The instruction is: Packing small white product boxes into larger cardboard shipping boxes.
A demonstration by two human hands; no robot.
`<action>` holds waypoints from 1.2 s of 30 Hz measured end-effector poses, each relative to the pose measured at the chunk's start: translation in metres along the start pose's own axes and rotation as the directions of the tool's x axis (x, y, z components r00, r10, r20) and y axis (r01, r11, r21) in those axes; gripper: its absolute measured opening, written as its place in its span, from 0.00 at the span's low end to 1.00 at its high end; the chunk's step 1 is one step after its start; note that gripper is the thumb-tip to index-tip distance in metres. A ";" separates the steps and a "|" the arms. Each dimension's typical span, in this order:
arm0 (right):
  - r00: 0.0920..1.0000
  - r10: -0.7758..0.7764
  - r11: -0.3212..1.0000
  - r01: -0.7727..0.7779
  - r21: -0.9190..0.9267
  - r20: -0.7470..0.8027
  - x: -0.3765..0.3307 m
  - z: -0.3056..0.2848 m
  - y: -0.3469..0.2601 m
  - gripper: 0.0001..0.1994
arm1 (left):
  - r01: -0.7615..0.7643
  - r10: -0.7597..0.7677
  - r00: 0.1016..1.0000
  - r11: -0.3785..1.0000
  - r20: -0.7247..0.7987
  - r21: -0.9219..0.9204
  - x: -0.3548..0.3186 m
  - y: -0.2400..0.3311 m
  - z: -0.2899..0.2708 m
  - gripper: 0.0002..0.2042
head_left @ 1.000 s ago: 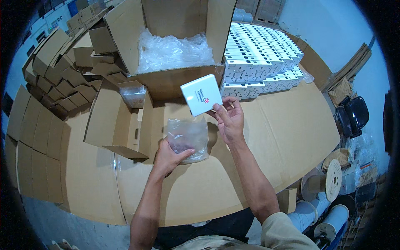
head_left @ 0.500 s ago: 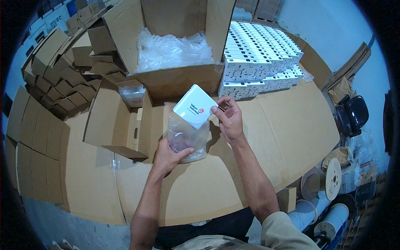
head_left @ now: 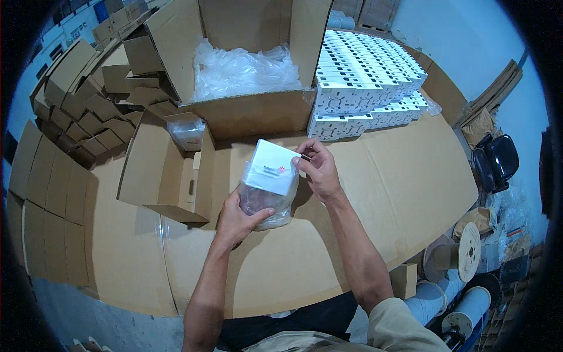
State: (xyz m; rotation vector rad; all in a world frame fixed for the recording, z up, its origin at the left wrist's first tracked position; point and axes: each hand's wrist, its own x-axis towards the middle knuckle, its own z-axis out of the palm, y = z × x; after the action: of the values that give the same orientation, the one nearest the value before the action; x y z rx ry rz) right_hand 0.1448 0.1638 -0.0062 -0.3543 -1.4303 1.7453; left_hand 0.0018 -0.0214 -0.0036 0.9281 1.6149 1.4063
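Observation:
A small white square box point(head_left: 273, 166) with a red mark sits partly inside a clear plastic bag point(head_left: 267, 202), its upper end sticking out of the bag's mouth. My left hand point(head_left: 239, 214) is closed around the lower bag, thumb across its front. At the box's upper right corner, my right hand point(head_left: 318, 170) pinches with thumb and forefinger; whether it grips the box or also the bag's rim is hard to tell. Left of my hands stands an open cardboard box point(head_left: 158, 170), with a plastic-wrapped item point(head_left: 189, 135) at its far end.
A large open carton point(head_left: 252, 111) holding clear plastic bags point(head_left: 246, 70) stands at the back. Stacked white patterned boxes point(head_left: 346, 97) are beside it. Brown cartons point(head_left: 88, 123) pile up on the left. Cable spools point(head_left: 469, 252) and a black chair point(head_left: 495, 161) are at right, beyond the cardboard-covered table point(head_left: 399, 193).
The white box has slid down toward me, deeper into the plastic bag. My right hand has moved slightly down and left with it; my left hand has stayed in place.

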 end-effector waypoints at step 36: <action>0.858 0.500 0.854 -0.466 -0.231 0.118 -0.011 0.021 -0.022 0.15 | -0.105 0.058 0.976 0.971 -0.212 -0.217 0.009 -0.011 0.005 0.15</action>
State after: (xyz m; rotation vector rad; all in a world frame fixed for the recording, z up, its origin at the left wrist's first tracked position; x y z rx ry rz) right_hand 0.1469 0.1412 0.0171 -0.7391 -1.7553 2.0798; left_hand 0.0019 -0.0123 -0.0159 0.7427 1.5354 1.7510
